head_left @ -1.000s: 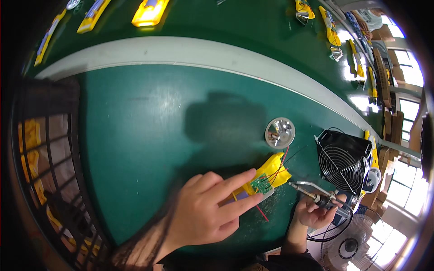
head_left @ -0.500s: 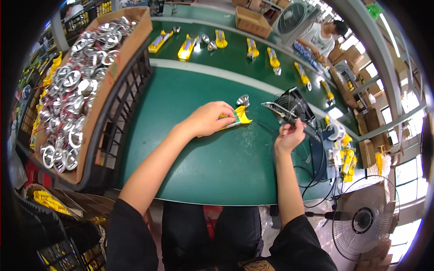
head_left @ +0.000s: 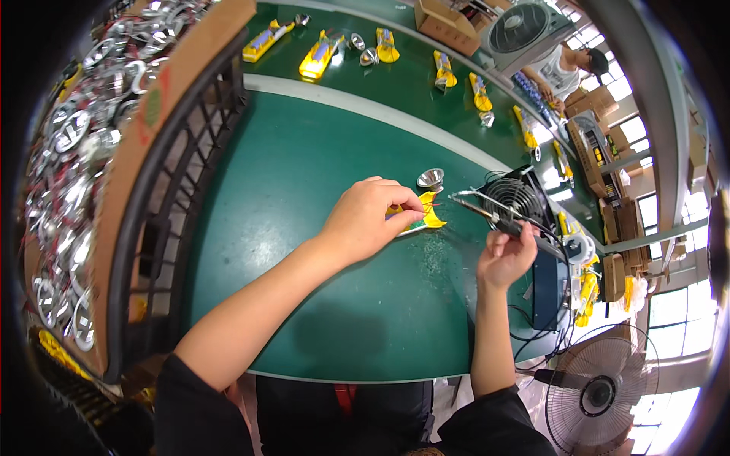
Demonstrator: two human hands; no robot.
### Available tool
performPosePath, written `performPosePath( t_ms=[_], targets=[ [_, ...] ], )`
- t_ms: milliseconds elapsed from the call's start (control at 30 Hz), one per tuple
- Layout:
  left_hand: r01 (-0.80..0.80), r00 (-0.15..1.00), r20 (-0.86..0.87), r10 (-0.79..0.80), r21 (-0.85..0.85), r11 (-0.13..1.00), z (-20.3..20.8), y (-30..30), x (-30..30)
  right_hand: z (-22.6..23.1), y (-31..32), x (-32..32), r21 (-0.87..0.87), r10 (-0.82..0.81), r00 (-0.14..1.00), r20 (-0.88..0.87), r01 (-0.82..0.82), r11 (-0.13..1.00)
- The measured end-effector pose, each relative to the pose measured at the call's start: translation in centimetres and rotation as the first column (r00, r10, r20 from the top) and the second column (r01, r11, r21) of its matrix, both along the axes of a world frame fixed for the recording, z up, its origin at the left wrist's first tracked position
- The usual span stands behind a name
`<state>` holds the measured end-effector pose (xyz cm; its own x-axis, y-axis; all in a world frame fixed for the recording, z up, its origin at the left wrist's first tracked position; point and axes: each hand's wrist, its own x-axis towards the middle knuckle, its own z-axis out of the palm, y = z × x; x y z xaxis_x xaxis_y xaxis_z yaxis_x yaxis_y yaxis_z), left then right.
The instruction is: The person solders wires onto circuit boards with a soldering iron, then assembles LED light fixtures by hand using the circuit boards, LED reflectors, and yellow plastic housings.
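Observation:
My left hand (head_left: 372,220) lies over a yellow flashlight housing (head_left: 434,219) on the green table. Its thumb and forefinger are pinched at thin red wires (head_left: 432,204) by the housing's open end; the other fingers hide much of the housing. Just beyond sits a shiny cone-shaped reflector (head_left: 430,179). My right hand (head_left: 508,254) is closed around the dark handle of a soldering iron (head_left: 505,222). The iron's tip points left toward the housing, apart from it. Behind the iron stands a small black fan (head_left: 515,196) with a wire guard.
At the left a cardboard box (head_left: 163,99) full of reflectors rests on a black crate (head_left: 179,175). Several yellow housings (head_left: 319,57) lie along the far belt. A blue box-shaped device (head_left: 549,289) with cables stands at the right, near a floor fan (head_left: 598,395). Another person (head_left: 559,72) works beyond the belt.
The view has shifted, so the box of reflectors looks nearer. My left fingers have come to the red wires at the housing's end. My right hand still holds the soldering iron.

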<state>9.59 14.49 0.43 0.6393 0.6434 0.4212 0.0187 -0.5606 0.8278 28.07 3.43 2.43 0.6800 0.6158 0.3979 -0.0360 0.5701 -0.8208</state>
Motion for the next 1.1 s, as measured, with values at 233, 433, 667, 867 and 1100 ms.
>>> performPosePath(
  t_ms=[233,433,667,867,1100],
  targets=[
    [0.064,0.997,0.048,-0.055,-0.213,0.975,-0.7,-0.1,0.6,0.1,-0.9,0.7,-0.024,-0.013,0.997,0.072,0.015,1.000],
    [-0.051,0.998,0.035,0.052,-0.046,0.998,-0.7,-0.2,0.3,0.4,-0.6,-0.3,-0.112,-0.134,0.957,0.256,0.168,0.979],
    [-0.084,0.996,-0.005,0.084,-0.068,0.994,-1.3,-0.3,0.6,-0.1,-0.8,-0.4,-0.165,-0.108,0.923,0.370,0.180,0.970],
    [-0.116,0.992,-0.042,0.117,0.027,0.993,-1.3,-0.5,0.7,0.2,-0.4,-0.9,-0.216,-0.101,0.918,0.384,0.196,0.956],
    [-0.143,0.984,-0.100,0.150,0.073,0.987,-1.2,-0.5,0.9,0.2,-0.1,-1.2,-0.221,-0.098,0.921,0.377,0.192,0.956]
  ],
)
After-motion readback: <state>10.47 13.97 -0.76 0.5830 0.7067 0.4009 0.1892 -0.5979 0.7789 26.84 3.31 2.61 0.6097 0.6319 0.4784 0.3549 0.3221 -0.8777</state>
